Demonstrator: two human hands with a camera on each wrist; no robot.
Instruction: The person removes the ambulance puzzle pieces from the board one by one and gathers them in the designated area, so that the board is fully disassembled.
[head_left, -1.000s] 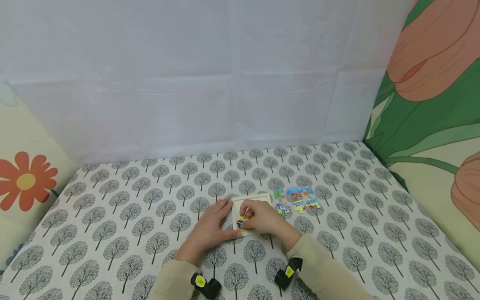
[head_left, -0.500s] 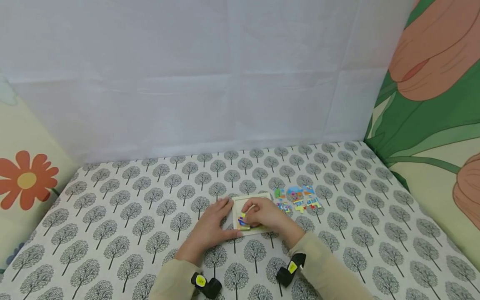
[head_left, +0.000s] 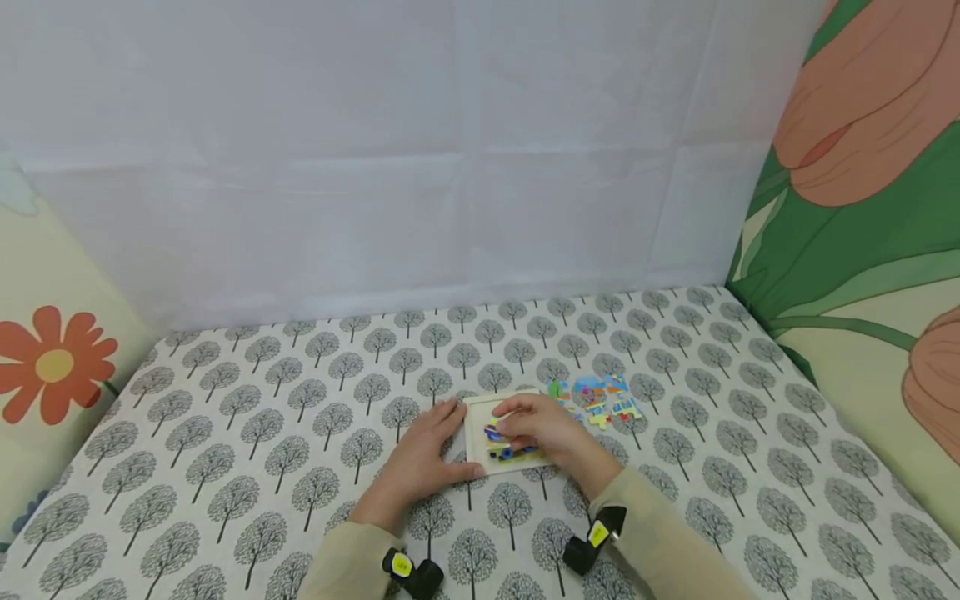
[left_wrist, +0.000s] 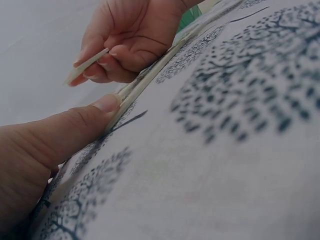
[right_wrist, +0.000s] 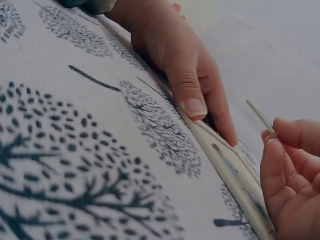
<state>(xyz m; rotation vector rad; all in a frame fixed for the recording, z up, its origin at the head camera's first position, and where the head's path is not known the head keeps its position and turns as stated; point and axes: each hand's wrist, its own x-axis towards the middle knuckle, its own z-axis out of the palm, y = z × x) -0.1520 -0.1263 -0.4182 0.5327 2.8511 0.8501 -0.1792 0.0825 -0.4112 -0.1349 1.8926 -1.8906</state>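
My left hand (head_left: 422, 454) rests at the left side of a pale, shallow puzzle frame (head_left: 473, 437), fingers and thumb extended. In the right wrist view its thumb (right_wrist: 194, 106) presses on the rim of the frame (right_wrist: 220, 165). Above the frame, my right hand (head_left: 557, 435) pinches a puzzle piece (head_left: 492, 432) between thumb and fingers. From the left wrist the piece (left_wrist: 86, 66) appears thin, tilted and raised off the frame. Blue and yellow puzzle pieces (head_left: 512, 453) lie inside along the frame's near edge, partly covered by the right hand.
Several loose, colourful puzzle pieces (head_left: 603, 398) lie just right of the frame. A white cloth printed with trees (head_left: 300, 417) covers the table. Behind it hangs a white sheet (head_left: 375, 167), with a flower-patterned backdrop (head_left: 862, 250) on the right.
My right hand has drawn slightly back and right, now with a piece raised in its fingers. More of the blue and yellow pieces inside the frame shows. The left hand stays in place.
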